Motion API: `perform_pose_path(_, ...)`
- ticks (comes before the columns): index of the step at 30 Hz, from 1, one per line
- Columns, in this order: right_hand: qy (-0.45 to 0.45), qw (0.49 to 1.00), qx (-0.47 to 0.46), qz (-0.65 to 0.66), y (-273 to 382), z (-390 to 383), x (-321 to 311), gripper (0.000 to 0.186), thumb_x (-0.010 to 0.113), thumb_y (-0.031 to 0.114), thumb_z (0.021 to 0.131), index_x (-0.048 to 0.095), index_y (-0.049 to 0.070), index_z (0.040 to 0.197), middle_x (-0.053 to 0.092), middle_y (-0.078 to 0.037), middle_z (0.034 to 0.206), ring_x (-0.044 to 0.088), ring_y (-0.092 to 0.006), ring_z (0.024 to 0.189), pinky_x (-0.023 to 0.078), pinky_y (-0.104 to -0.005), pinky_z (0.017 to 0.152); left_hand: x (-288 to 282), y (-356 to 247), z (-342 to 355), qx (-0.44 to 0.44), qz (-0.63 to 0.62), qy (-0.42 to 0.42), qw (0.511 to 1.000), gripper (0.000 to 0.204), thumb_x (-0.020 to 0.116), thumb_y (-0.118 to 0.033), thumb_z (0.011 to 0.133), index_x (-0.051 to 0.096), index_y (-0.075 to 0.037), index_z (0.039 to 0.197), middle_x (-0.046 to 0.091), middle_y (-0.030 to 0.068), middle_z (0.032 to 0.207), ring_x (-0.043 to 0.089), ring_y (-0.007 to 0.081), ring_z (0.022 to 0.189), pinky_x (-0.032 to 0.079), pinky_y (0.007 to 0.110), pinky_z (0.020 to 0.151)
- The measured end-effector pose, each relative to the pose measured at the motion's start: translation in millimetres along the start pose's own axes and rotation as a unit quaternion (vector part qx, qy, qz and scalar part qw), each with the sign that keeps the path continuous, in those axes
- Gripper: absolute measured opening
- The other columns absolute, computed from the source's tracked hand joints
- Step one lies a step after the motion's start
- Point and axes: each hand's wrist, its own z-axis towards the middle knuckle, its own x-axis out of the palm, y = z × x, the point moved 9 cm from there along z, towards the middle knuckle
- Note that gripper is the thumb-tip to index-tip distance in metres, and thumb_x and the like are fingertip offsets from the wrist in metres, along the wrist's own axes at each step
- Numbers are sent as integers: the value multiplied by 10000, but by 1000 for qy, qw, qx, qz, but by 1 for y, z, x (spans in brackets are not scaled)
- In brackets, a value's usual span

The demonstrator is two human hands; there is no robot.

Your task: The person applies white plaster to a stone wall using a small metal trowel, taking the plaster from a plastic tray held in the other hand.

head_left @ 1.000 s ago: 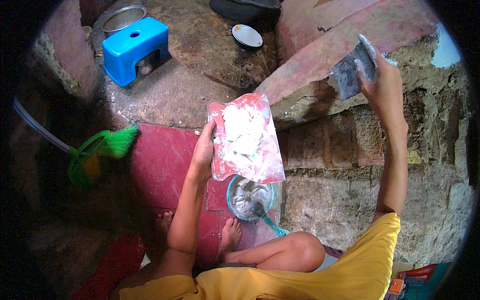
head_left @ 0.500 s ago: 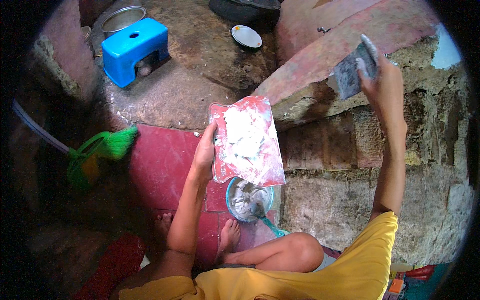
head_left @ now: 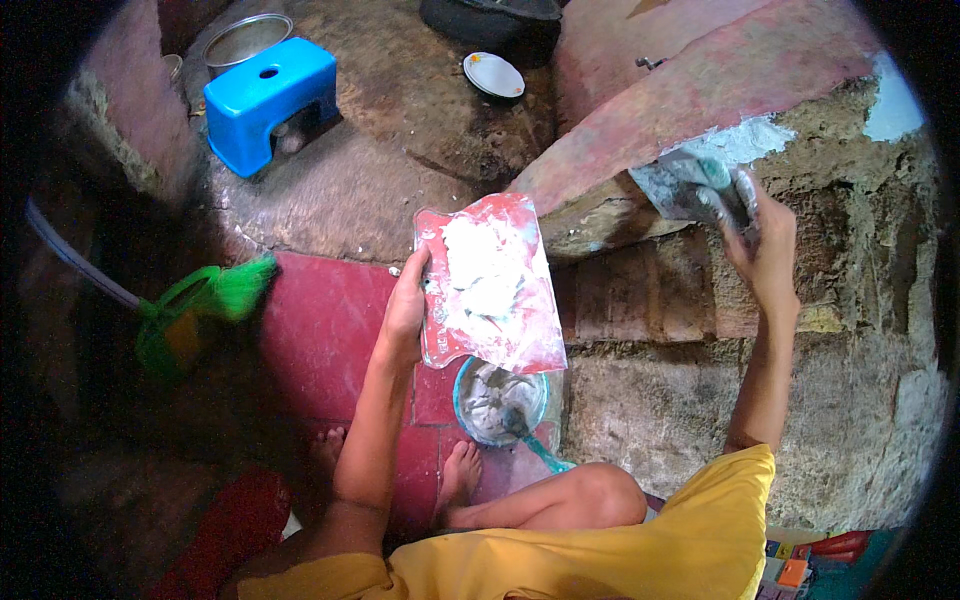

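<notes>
Right hand (head_left: 765, 250) lower now, clamped on trowel (head_left: 695, 190) pointing left; left hand (head_left: 405, 315) gripping upright board (head_left: 490, 285).

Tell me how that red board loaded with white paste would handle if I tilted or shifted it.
The red board looks stiff: it stays flat though the left hand grips only one edge. The white paste probably makes it top-heavy and may slide if tilted steeply. Smears near the grip suggest it could be slippery.

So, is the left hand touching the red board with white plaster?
Touching. The head view shows the left hand gripping the left edge of the red board.
</notes>
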Motion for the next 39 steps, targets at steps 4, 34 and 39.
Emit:
perform_pose_path(4, -25, 999, 39, -15, -21, -20, 6, 391, 624, 50, 613, 512, 20, 987, 566, -182, 831, 558, -332, 730, 445, -329, 618, -1, -1, 3, 15, 8, 2, 1000, 442, 284, -314, 872, 386, 26, 1137, 508, 115, 1056, 534, 185, 911, 434, 301, 796)
perform_pose_path(34, -180, 975, 125, -24, -49, -8, -54, 257, 621, 129, 705, 556, 4, 920, 592, -129, 704, 575, -128, 627, 436, -250, 572, -3, 4, 7, 17, 24, 8, 1000, 439, 289, -319, 872, 396, 21, 1127, 517, 117, 1041, 538, 180, 902, 435, 295, 791)
perform_pose_path(39, -122, 985, 117, 20, -31, -7, -33, 246, 635, 130, 689, 563, 5, 889, 590, -130, 687, 579, -175, 580, 433, -264, 547, 2, 2, 3, 13, 23, 9, 1000, 439, 286, -318, 872, 393, 22, 1128, 514, 120, 1045, 542, 187, 898, 442, 306, 786)
